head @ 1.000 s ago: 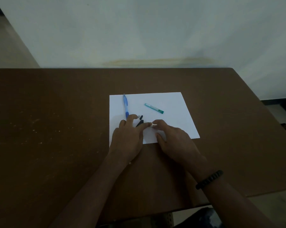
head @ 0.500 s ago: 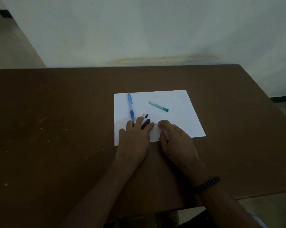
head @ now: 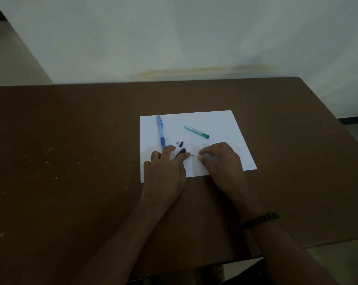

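Two-hand grip: left hand, right hand
The left hand fingers are curled on the black pen barrel, low on the white sheet; the right hand fingertips pinch the thin rod bridging both hands

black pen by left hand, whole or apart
Taken apart: a black cap lies loose beside the black pen, and the right hand pinches a thin rod sticking from it.
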